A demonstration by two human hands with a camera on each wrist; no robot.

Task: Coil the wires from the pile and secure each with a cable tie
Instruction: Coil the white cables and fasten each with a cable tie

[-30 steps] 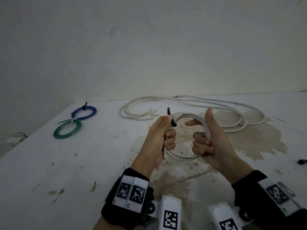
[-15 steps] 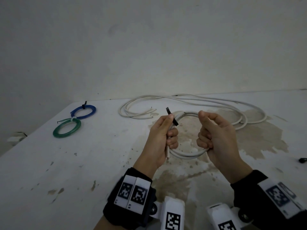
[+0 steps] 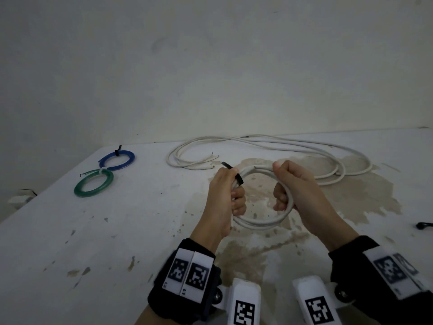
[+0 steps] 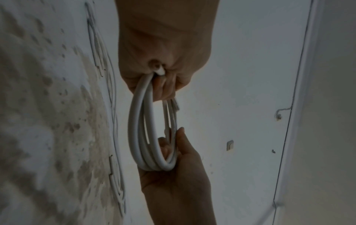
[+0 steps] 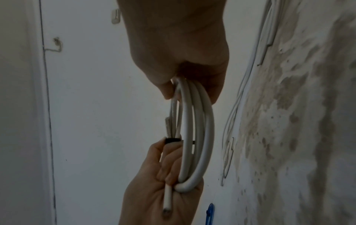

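White wire coil (image 3: pixel 260 221) hangs above the stained table (image 3: pixel 117 231), held between both hands. I see the left hand (image 3: pixel 222 198) curled round it at the coil's 9 o'clock, pinching a black cable tie (image 3: pixel 234 173) against the strands, one cut end poking out of the fist. Right hand (image 3: pixel 297 186) closed round the 3 o'clock side. Loose white wires (image 3: pixel 281 146) lie at 12 o'clock beyond the hands; blue coil (image 3: pixel 117 159) and green coil (image 3: pixel 93 186), both tied, near 10 o'clock.
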